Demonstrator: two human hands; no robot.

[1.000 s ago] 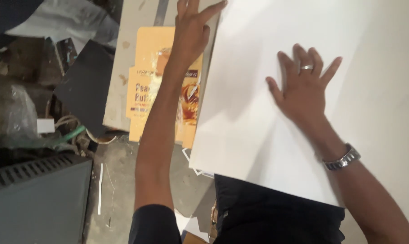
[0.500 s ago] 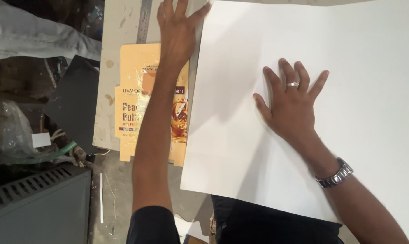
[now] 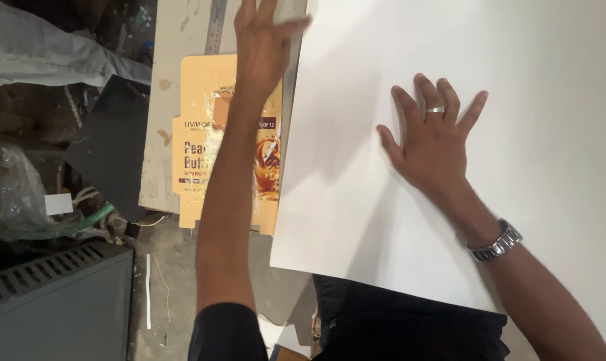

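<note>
A large white sheet (image 3: 463,167) covers the table on the right. Left of it lies a flattened orange carton (image 3: 203,147). Your right hand (image 3: 433,144) presses flat on the sheet, fingers spread. Your left hand (image 3: 263,40) lies open, touching the sheet's far left edge.

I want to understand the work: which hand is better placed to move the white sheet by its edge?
Probably the left hand: its fingers lie at the white sheet's left edge. The right hand rests flat mid-sheet.
</note>
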